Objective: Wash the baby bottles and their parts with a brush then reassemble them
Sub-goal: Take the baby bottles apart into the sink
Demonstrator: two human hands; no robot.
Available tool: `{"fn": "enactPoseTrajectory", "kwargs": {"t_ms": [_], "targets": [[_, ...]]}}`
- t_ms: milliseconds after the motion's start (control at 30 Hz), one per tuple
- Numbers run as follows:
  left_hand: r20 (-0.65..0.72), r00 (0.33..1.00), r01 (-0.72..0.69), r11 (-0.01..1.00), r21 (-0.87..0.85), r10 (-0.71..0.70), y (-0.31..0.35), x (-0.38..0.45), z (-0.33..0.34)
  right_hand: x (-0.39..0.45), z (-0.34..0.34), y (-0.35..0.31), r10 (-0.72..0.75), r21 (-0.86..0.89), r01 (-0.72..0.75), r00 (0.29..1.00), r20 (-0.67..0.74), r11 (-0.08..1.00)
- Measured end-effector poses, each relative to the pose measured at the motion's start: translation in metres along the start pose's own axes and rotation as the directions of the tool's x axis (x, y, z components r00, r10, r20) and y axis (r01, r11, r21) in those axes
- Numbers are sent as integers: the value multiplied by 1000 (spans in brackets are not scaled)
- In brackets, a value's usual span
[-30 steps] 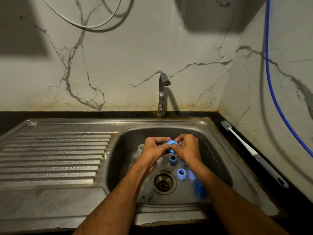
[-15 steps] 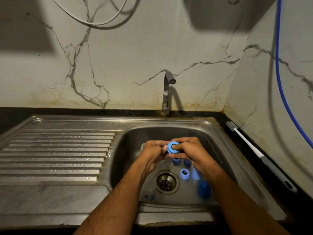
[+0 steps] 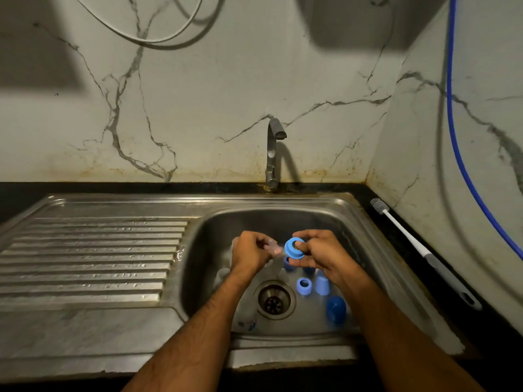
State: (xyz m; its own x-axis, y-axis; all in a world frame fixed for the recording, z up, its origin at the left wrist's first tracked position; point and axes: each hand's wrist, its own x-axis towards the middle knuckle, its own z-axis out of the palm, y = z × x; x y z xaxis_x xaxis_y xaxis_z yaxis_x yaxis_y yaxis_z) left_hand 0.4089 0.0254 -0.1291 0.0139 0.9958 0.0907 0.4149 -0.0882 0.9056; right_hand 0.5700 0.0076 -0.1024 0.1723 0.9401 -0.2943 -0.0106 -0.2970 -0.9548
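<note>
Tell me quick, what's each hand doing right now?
Left hand: pinching a clear teat.
Right hand: holding the blue collar ring.

Home kitchen: steel sink (image 3: pixel 376 239) w/ drainboard (image 3: pixel 93 258), tap (image 3: pixel 273 154), marble-look backsplash (image 3: pixel 198 108), black counter (image 3: pixel 396 239).

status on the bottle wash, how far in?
Early. Done: bottles look taken apart; loose rings and caps lie in the sink. In hand: right hand holds a blue ring, left hand a clear teat. Left: brush lies unused on the counter; tap is dry; reassembly.
</note>
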Motion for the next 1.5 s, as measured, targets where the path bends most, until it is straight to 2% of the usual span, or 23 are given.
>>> {"fn": "enactPoseTrajectory", "kwargs": {"t_ms": [100,200,300,367,433,500,533,600,733,900,1167,1367,1500], "targets": [[74,996,-70,982,173,58,0,-3,2,0,-7,1,16,-7,-16,1000,-20,1000],[122,989,-121,949,291,89,-1,-6,5,-3,-15,0,22,-17,-21,999,29,1000],[214,975,-140,907,398,57,0,-4,9,1,-22,6,-39,-345,46,999,29,938],[279,960,-171,846,505,28,5,-1,15,2,-24,9,-74,-598,60,997,0,799],[346,938,-202,770,605,-25,12,-1,22,1,-26,10,-94,-813,98,994,54,574],[430,899,-247,713,657,-84,15,0,31,2,-26,11,-100,-933,178,983,154,314],[466,878,-270,692,670,-109,16,1,35,2,-24,12,-91,-950,219,975,203,221],[504,853,-310,644,699,-137,15,2,45,6,-20,17,-59,-949,301,953,296,100],[529,818,-311,601,737,-225,2,3,62,11,-16,29,52,-919,395,918,394,-11],[592,688,-275,605,748,-420,-13,9,69,22,-15,44,191,-889,451,882,431,-81],[623,640,-400,498,770,-449,-34,3,73,29,-9,61,335,-788,574,804,490,-225],[664,606,-394,559,729,-439,-35,2,72,24,-10,62,364,-765,600,784,503,-234],[662,583,-269,656,705,-472,-35,0,71,28,-12,63,363,-758,609,778,514,-232]]}}
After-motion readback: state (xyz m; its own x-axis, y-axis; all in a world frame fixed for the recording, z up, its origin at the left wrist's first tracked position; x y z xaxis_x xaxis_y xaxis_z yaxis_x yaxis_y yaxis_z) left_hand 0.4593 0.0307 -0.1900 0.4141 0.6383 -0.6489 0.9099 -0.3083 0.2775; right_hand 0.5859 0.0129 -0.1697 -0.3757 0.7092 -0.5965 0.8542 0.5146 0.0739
